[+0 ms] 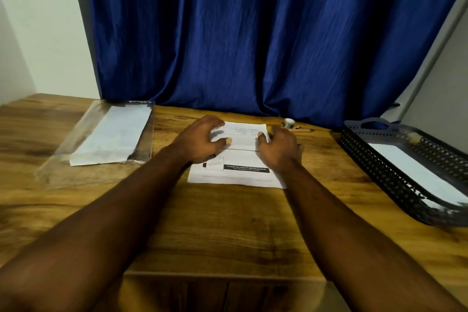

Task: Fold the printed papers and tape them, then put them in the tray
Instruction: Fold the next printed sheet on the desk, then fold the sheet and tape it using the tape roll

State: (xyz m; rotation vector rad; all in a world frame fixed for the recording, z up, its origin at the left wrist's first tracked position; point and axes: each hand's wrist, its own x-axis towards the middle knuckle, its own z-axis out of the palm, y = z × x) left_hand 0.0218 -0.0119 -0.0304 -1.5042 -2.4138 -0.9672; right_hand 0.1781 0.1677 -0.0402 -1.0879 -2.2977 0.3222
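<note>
A: Okay, quick, left to right. Far left?
B: Clear sleeve flat on the table, white sheets inside. Supply pile, I'd guess, parked clear of the folding spot.
A: Left hand?
B: Left hand over the paper, mid-table. Fingers spread wide and arched, tips and thumb down on the far flap. It's pressing, not gripping, and pins the flap so it can't spring up.
A: Paper state?
B: Far part looks folded toward the person, with its edge lying across the middle. Near part is flat with a black printed bar showing. First fold in hand, I'd say. No tape on it that I can see.
A: Right hand?
B: Right hand at the paper's right edge, mirroring the other. Thumb tip is on the flap. Fingers are hidden behind the knuckles, so I can't tell if they pinch the edge or just press.
A: Beyond that?
B: Tape and pen side by side near the curtain, close to that hand and handy for taping. Tray far right, well apart, with one white piece lying in it already.
A: Progress?
B: Early on this paper: creasing, tape and tray are all left.
</note>
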